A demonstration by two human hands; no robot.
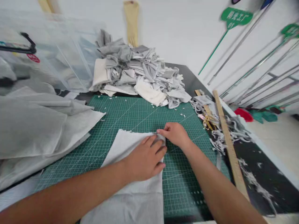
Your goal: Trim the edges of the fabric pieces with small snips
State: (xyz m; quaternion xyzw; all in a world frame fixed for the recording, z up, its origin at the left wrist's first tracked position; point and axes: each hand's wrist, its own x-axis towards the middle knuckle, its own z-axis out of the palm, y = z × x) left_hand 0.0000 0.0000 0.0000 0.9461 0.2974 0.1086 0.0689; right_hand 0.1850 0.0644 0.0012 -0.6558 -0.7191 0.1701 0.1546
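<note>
A light grey-white cloth point(140, 196) lies flat on a green cutting mat point(182, 174), its far edge frayed. My left hand point(147, 157) rests on the cloth near its far right corner, fingers spread. At that corner my right hand point(174, 133) is closed, thumb and forefinger pinched together at the frayed edge. A thin dark sliver shows by the fingertips; its kind is too small to make out.
Behind the mat rises a heap of grey and cream cloths point(140, 71). Larger grey sheets point(35, 124) cover the left side, before a clear plastic bin point(70, 59). On the right lie a wooden ruler point(230, 146), gold-handled scissors point(208, 123) and frayed scraps point(254, 182).
</note>
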